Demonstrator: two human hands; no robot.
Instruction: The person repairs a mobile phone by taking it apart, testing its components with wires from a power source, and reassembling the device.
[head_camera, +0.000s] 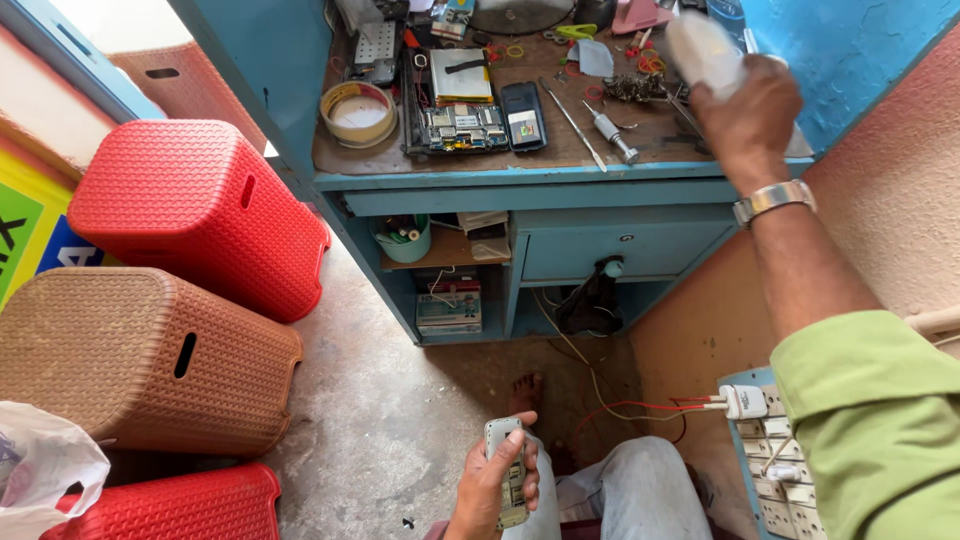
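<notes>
Two hands, well apart. I see my left hand (490, 480) low and near, over my lap, fingers wrapped around a small keypad phone (507, 470); I'd guess it is held close so the face stays readable. Its long axis runs near to far, top end pointing away toward the desk (520, 178). My right hand (745, 125) reaches far right over the desk, fingers closed on a pale, blurred object (705, 50) I cannot identify; it slants up and left. On the desktop lie a circuit board (455, 128), a dark smartphone (523, 115), a screwdriver (610, 132) and a tape roll (358, 112). Red stools (195, 205) sit left.
</notes>
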